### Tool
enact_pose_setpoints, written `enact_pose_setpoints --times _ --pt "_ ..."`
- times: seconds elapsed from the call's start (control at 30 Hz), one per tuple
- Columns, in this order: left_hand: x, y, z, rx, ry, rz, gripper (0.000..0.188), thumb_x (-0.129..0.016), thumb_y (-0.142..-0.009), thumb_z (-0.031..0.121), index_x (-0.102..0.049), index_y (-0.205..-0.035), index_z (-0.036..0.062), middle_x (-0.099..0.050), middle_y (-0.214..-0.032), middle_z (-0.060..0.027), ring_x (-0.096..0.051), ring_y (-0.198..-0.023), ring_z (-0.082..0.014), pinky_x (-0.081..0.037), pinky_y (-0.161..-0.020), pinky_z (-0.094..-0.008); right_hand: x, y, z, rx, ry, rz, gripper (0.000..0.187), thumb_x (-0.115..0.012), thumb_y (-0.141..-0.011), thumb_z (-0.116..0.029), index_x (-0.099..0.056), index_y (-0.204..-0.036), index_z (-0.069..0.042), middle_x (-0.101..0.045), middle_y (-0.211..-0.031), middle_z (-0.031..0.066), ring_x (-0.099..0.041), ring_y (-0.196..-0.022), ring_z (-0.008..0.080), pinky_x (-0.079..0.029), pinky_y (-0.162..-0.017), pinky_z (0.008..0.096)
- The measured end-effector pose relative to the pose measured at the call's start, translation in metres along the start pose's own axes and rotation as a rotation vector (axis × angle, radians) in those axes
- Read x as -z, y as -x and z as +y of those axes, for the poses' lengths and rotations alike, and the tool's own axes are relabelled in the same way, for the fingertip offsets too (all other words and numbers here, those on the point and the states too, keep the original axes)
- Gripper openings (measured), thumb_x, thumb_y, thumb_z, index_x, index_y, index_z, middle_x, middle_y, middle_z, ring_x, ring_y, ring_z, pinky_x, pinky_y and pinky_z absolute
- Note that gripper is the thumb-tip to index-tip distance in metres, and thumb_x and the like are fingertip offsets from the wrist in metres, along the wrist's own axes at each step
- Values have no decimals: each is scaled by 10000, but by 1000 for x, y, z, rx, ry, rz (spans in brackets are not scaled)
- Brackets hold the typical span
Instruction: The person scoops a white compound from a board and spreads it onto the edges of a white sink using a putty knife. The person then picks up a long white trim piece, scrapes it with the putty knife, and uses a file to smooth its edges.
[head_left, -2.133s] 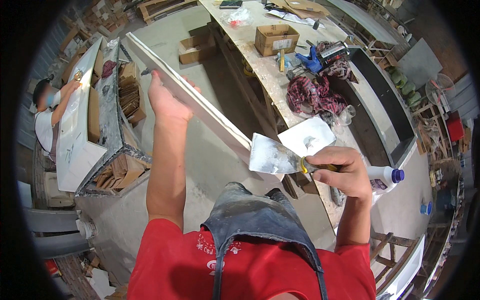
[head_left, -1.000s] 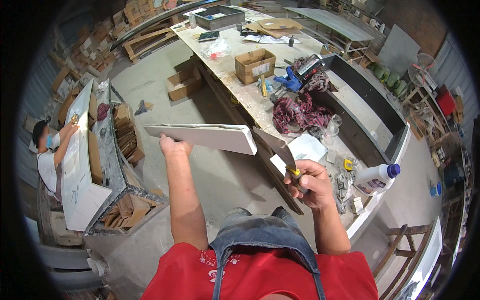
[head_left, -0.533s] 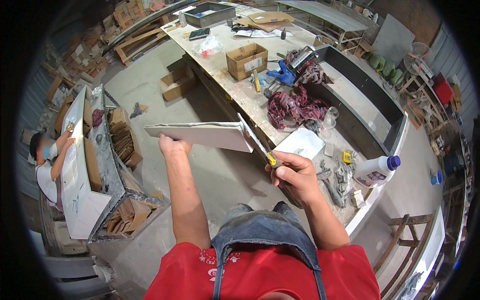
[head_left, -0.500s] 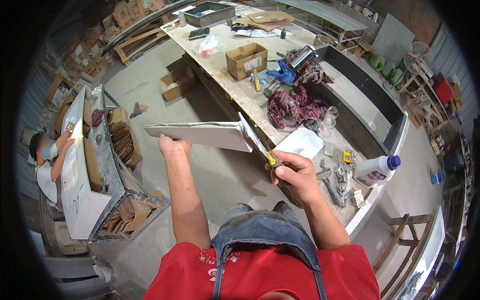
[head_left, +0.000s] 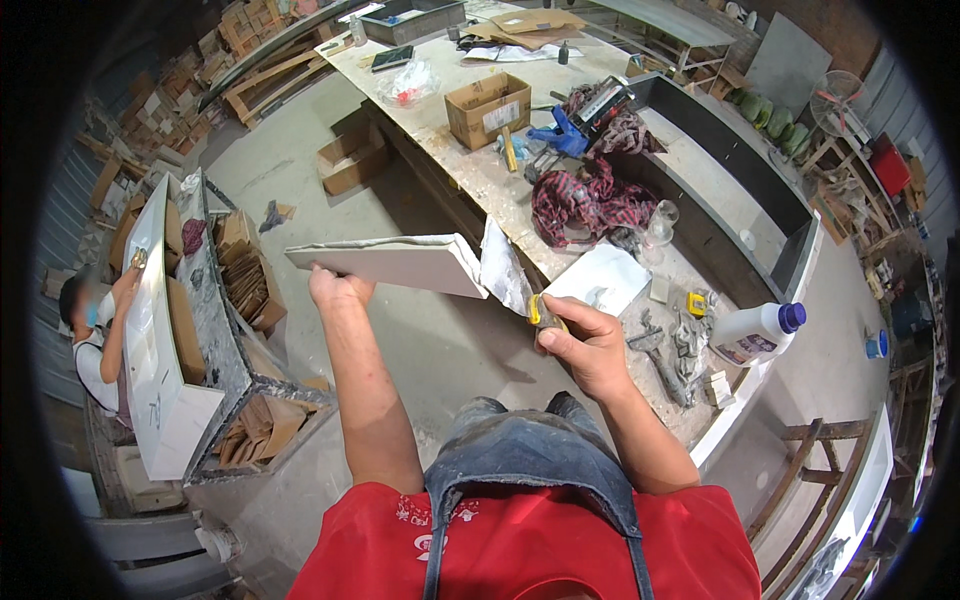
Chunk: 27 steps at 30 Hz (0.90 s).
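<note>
My left hand grips a flat white slab by its left end and holds it out in front of me. Pale paste lies along the slab's upper edge. In my right hand, thumb and fingers close on the yellow and dark handle of a putty knife. Its broad blade is smeared with white paste and stands beside the slab's right end. Whether the blade touches the slab I cannot tell. A white sheet with some paste on it lies on the workbench just beyond my right hand.
The bench holds a red checked cloth, a cardboard box, a white bottle with purple cap, a yellow tape measure and a long dark frame. Far left, a person works at a white slab-topped stand.
The putty knife has come away from the slab's end and turned, so its pasted blade face now shows. The slab has shifted slightly left.
</note>
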<state>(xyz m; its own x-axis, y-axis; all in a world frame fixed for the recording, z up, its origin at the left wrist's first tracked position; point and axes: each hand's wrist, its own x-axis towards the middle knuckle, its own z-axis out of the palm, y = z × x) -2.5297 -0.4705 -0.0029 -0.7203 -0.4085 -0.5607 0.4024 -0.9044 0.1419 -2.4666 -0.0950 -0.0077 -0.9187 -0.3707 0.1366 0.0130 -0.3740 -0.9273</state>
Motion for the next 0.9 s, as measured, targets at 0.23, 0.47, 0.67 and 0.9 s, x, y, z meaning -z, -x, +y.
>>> enact_pose_setpoints --times 0.23,0.47,0.67,0.9 --pt "1 0 -3 -30 -18 25 501 -404 -1059 381 -514 -1453 93 -455 -1564 -90 -412 -1437 -316 -311 -1192 -540 4 3 4 198 217 77 413 -816 -847 -68 -705 -1237 12 -705 -1164 126 -634 -1049 165 -479 -931 281" --pt "3 2 0 -36 0 -9 493 -403 -1066 386 -523 -1449 100 -465 -1558 -86 -432 -1425 -309 -332 -1185 -533 27 13 -28 -19 32 142 376 -806 -833 -15 -715 -1196 27 -702 -1121 99 -642 -989 164 -495 -894 287" --pt "2 6 1 -53 -27 -27 514 -394 -1078 428 -521 -1453 100 -465 -1558 -80 -430 -1423 -313 -339 -1181 -542 24 12 -60 152 336 -81 362 -816 -820 -28 -732 -1170 9 -724 -1099 114 -658 -991 172 -501 -880 287" --pt "4 10 6 -62 -28 33 506 -431 -1056 433 -544 -1438 120 -485 -1540 -84 -415 -1429 -329 -333 -1172 -571 32 10 -64 163 537 67 295 -785 -831 -26 -753 -1122 1 -734 -1031 105 -666 -942 169 -511 -845 294"
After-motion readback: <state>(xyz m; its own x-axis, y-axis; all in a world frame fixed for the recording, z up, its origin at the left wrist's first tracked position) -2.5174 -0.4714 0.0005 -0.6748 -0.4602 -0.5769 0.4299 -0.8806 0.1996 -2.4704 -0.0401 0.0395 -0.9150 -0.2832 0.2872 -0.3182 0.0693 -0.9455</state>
